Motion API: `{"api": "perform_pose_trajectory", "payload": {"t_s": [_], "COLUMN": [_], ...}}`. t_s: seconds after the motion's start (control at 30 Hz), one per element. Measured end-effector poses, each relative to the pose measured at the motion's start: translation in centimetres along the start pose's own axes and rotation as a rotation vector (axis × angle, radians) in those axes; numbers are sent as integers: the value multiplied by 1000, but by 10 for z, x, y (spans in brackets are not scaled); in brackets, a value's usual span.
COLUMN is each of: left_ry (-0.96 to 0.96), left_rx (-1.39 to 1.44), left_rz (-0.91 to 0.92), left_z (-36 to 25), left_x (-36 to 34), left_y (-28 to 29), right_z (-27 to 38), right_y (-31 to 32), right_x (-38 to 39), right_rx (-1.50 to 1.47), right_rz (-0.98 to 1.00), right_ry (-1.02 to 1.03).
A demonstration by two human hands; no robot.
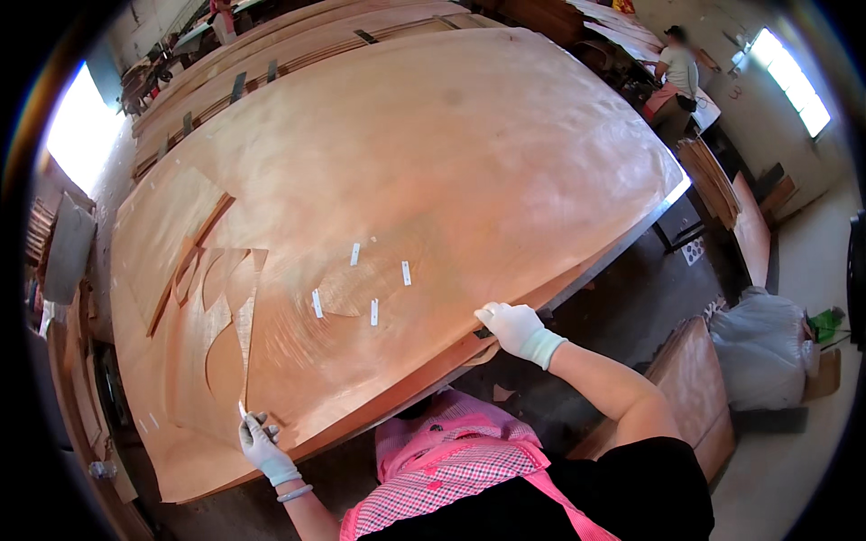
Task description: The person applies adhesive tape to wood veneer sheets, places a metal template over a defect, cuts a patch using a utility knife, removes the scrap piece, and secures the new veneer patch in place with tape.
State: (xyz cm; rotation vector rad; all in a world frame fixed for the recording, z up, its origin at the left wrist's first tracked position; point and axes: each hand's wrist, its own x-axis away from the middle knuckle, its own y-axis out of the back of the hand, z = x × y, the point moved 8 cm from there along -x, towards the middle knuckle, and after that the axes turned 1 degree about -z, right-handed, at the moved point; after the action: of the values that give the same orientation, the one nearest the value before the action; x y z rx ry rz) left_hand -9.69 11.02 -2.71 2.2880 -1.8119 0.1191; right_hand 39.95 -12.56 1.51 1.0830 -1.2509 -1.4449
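Observation:
A broad tan sheet that looks like wood veneer (505, 162) covers the worktable before me. My right hand (512, 329), in a white glove, is closed on the near edge of the sheet; the edge is slightly lifted, with a gap under it. Low on the left, my left hand (262, 446), also gloved, pinches a small narrow white piece (242, 408), too small to name. It is beside the lower tip of a thin veneer piece with curved cut-outs (189, 361). Several short white strips (374, 312) lie around a rounded patch in the middle of the sheet.
A narrow brown strip (191, 261) lies at the left. Long stacked boards (298, 54) stretch behind the table. Right of it are leaning boards (708, 180), a large plastic-wrapped bundle (758, 347) and a low board stack (690, 388). Another person (672, 81) works at the far right.

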Motion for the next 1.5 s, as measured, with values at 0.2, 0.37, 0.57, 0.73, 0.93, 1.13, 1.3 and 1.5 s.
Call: {"api": "perform_pose_trajectory", "payload": {"t_s": [0.2, 0.37, 0.57, 0.73, 0.93, 1.13, 1.3, 1.5], "left_ry": [-91, -372, -303, -273, -416, -261, -361, -442], "left_rx": [-42, -773, -1038, -925, -963, -1079, -1092, -1114], "left_rz": [-53, -51, -97, -419, -453, -414, -394, -349], "left_z": [-41, -58, -52, -77, -83, -72, -90, -82], "left_x": [-42, -86, -95, -180, -265, -301, -283, -297], "left_y": [15, 19, 15, 70, 65, 56, 46, 66], "right_z": [-13, 0, -3, -6, -6, -6, -9, -9], "right_y": [7, 17, 22, 22, 23, 37, 53, 40], "right_x": [6, -8, -21, -34, -47, -65, -101, -125], "right_rx": [-38, -153, -122, -113, -62, -16, -39, -52], "right_rz": [-36, 23, 3, 6, 108, 110, 77, 109], "right_ry": [19, -61, 6, 37, 4, 7, 29, 62]}}
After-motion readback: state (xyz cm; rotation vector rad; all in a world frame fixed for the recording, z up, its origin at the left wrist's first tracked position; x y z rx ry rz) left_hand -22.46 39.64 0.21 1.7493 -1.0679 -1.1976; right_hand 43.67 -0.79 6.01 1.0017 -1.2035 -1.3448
